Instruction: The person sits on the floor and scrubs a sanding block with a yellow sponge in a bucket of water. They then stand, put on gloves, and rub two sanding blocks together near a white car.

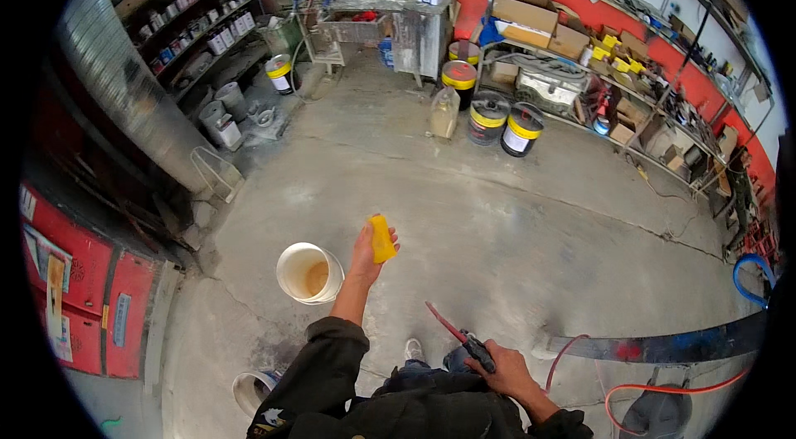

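Note:
In my left hand (pixel 365 257), held out over the floor at arm's length, is a small yellow block (pixel 382 239); its material is hard to tell. Just left of that hand a white bucket (pixel 290 261) stands on the floor, its inside stained tan near the bottom. My right hand (pixel 507 368), close to my body, grips the black handle of what looks like an air blow gun (pixel 478 351). A long reddish tube (pixel 446 321) sticks out from it toward the upper left. The fingers partly cover the handle.
Another bucket (pixel 249 393) sits at lower left. A dark curved panel (pixel 663 346) with red and orange hoses (pixel 672 390) lies at my right. Yellow-banded drums (pixel 521 130) stand before the shelving. A cluttered workbench (pixel 423 33) is at the back, a red cabinet (pixel 131 315) at left.

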A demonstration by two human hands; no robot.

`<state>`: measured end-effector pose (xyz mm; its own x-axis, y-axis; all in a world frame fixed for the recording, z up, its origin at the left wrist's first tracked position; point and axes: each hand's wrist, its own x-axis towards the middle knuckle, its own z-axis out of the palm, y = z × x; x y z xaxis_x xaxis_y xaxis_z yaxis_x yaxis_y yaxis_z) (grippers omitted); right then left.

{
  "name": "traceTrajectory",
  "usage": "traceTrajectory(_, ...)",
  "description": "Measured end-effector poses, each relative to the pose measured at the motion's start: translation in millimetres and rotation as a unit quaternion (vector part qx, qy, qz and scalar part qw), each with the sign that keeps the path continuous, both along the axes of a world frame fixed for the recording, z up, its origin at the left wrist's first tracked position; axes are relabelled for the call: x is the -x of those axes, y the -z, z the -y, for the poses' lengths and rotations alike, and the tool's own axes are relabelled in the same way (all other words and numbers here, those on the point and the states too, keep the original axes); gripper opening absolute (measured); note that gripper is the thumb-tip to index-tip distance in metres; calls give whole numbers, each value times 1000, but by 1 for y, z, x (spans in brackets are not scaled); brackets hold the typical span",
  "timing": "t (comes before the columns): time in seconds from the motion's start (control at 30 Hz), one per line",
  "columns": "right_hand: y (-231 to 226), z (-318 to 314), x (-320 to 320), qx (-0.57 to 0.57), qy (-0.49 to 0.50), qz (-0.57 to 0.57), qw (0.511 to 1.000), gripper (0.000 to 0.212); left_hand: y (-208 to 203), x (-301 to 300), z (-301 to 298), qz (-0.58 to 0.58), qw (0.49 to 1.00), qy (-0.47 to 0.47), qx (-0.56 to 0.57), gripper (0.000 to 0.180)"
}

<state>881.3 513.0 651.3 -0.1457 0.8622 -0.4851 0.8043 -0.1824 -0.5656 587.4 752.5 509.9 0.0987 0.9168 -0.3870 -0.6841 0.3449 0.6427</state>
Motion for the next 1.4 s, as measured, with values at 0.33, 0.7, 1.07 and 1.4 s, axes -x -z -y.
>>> traceTrajectory(0.33, 2, -8, -18, 55, -129, -13, 990, 58, 88, 75, 31, -611, 783, -86, -74, 45)
traceTrajectory(0.7, -13, -22, -41, 100, -112, -42, 988, 59, 28, 60, 52, -567, 811, -142, -19, 38)
traceTrajectory(1.07, 12, -17, -59, 75, -166, -57, 982, 56, 5, 57, 64, -714, 678, -159, -74, 33)
traceTrajectory(1.4, -4, -14, -64, 77, -154, -96, 980, 55, -8, 75, 77, -706, 702, -87, -31, 52)
